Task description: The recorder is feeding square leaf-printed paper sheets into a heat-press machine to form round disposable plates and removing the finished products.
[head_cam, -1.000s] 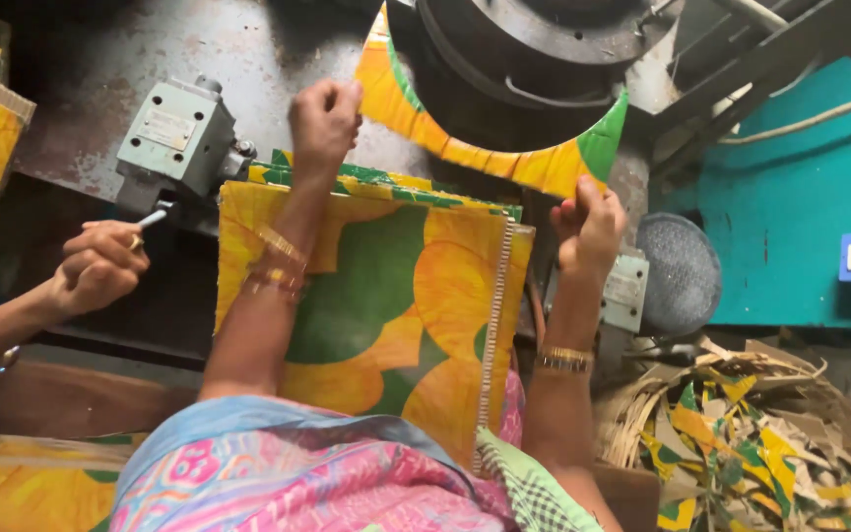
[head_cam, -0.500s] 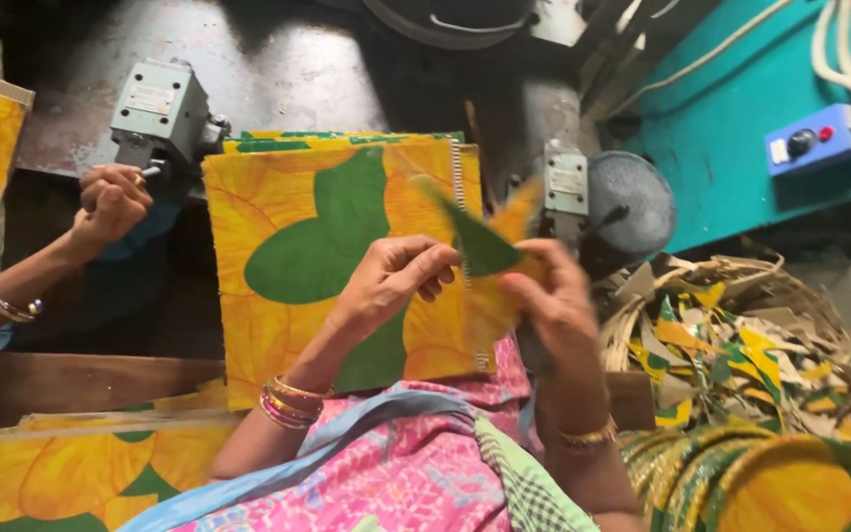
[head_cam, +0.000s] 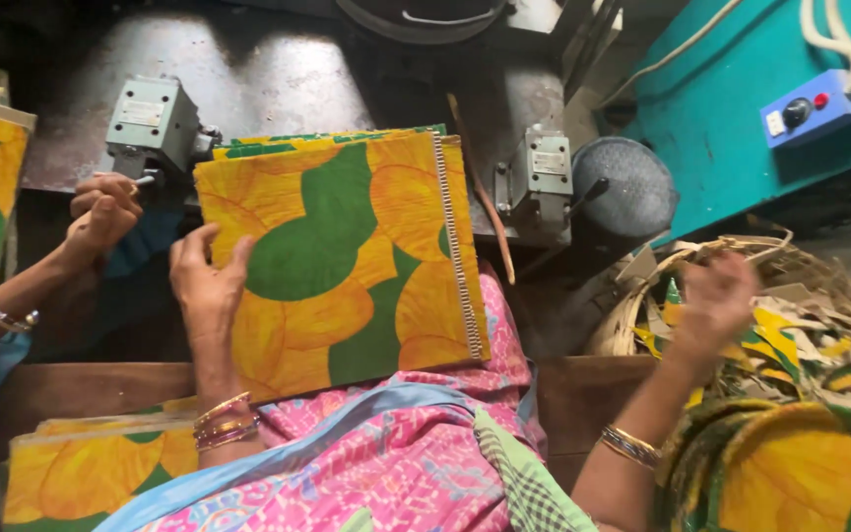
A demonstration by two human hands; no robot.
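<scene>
Left hand (head_cam: 207, 281): flat and unclenched on the yellow-green sheet (head_cam: 342, 258).
Right hand (head_cam: 716, 296): blurred over the scrap basket (head_cam: 632, 296), grip impossible to tell.
Co-worker's hand (head_cam: 100, 212): clenched, contents hidden.

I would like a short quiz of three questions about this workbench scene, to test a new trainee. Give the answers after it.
1. True or false: the person's left hand lies flat on the yellow and green cover.
2. Where is the person's right hand? A) on the grey metal block; B) over the basket of scraps; C) on the blue switch box.
3. Fill in: the row of punched holes runs along the cover's ____ edge, as the head camera sees it.

Key
1. True; the fingers are spread at its left edge.
2. B; the hand is blurred, so what it holds cannot be told.
3. Right.
</scene>
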